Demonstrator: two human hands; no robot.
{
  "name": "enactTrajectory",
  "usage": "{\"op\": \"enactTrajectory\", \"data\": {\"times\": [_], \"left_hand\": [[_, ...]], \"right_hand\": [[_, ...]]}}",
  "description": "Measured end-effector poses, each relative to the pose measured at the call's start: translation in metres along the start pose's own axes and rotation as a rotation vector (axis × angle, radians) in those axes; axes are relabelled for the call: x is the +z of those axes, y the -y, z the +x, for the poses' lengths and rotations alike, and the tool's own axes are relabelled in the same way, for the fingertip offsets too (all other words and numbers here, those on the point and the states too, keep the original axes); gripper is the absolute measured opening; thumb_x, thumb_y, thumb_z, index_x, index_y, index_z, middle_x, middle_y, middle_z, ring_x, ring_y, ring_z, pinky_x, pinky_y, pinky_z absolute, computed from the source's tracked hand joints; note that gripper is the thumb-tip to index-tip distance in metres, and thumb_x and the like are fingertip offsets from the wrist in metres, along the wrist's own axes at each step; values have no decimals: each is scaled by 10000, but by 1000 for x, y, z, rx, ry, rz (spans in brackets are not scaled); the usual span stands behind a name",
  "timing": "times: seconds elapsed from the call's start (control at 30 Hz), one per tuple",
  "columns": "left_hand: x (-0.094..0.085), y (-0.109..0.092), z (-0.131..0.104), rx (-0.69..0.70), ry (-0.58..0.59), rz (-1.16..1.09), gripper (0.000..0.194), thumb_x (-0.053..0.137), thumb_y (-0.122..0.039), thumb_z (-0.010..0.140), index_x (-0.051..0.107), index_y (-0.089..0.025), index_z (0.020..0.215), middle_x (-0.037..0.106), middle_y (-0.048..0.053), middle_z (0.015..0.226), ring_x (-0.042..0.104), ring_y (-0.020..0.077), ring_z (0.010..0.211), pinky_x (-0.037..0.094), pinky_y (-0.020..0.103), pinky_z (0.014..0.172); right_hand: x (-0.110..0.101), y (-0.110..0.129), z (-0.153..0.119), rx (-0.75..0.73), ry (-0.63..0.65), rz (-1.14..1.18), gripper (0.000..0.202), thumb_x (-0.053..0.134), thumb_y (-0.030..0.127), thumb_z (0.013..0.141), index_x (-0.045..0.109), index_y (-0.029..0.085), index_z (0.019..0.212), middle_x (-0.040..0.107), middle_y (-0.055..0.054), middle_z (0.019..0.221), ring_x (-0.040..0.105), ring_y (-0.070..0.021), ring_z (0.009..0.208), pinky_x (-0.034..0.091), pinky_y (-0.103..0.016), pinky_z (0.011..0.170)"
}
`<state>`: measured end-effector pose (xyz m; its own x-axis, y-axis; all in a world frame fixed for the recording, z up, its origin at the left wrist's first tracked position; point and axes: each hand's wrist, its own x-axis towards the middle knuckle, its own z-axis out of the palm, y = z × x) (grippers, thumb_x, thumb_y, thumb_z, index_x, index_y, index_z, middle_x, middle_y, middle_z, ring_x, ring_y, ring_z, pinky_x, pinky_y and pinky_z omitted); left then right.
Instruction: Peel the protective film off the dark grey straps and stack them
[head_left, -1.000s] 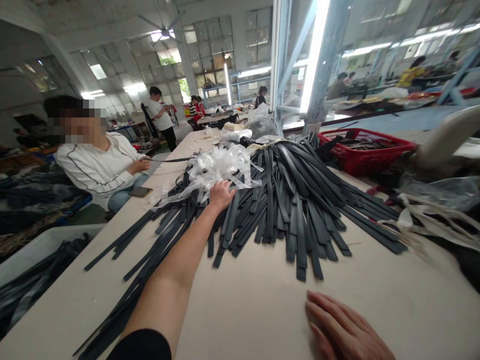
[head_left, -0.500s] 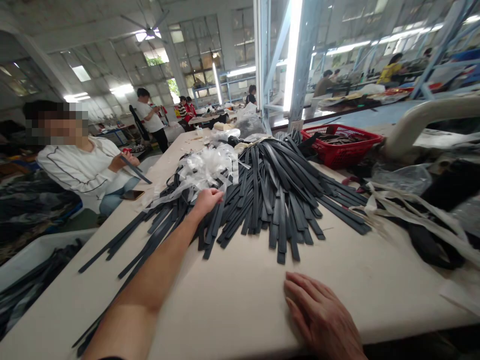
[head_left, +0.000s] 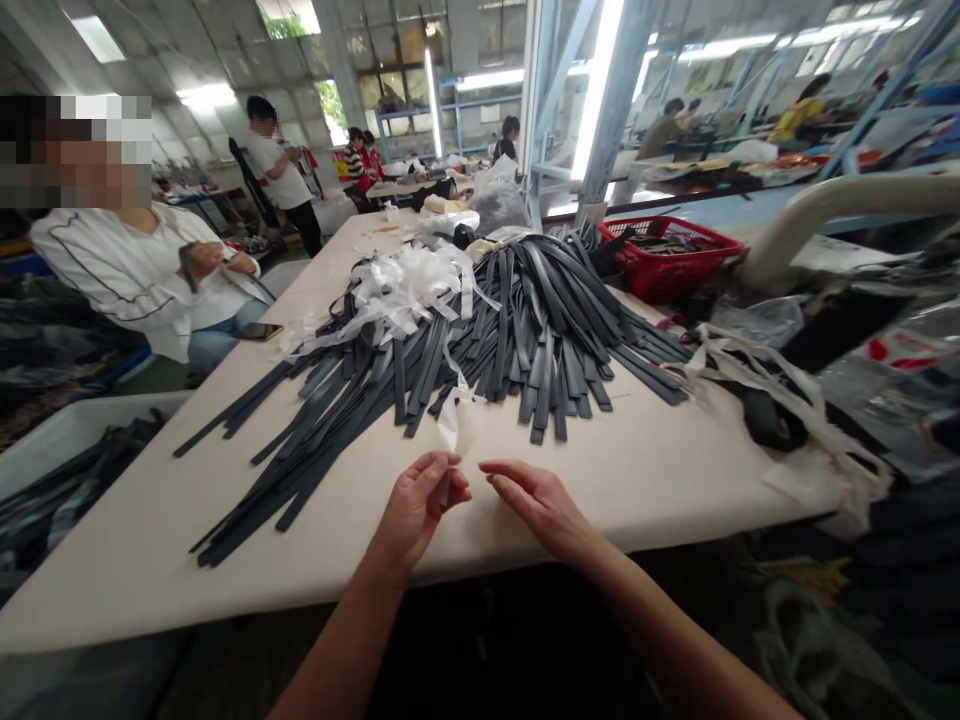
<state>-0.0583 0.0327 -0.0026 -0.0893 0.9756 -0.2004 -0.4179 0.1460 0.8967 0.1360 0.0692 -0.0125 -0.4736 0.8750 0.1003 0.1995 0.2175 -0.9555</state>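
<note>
A translucent white strip (head_left: 448, 418) is pinched between the thumb and fingers of my left hand (head_left: 420, 500), close to the table's front edge. The strip trails up toward a tangled heap of similar white strips (head_left: 409, 290). Just to its right, my right hand (head_left: 541, 500) hovers with fingers stretched out and thumb a little apart, holding nothing. Beyond both hands lies a big pile of dark grey flat straps (head_left: 525, 330), fanned toward me. More dark straps (head_left: 307, 455) reach out to the left, partly under the white heap.
A red basket (head_left: 667, 265) stands behind the pile at right. Loose pale bands (head_left: 780, 400) and clear plastic lie at the right edge. On the left, a seated person (head_left: 150, 270) is beside a phone (head_left: 259, 331) and a white bin (head_left: 82, 420) of straps.
My left hand has drawn back from the white heap toward me, bringing a strip with it. My right hand has lifted off the table and come near the left.
</note>
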Motion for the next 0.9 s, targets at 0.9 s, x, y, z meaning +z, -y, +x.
{"op": "enactTrajectory", "data": {"times": [0.9], "left_hand": [[-93, -33, -76, 1068, -198, 1558, 503, 543, -432, 937, 497, -211, 1386, 573, 134, 1387, 547, 279, 1258, 420, 432, 1074]], "right_hand": [[65, 33, 33, 286, 161, 605, 438, 506, 542, 947, 719, 172, 1045, 752, -104, 1036, 697, -163, 796, 551, -236, 610]]}}
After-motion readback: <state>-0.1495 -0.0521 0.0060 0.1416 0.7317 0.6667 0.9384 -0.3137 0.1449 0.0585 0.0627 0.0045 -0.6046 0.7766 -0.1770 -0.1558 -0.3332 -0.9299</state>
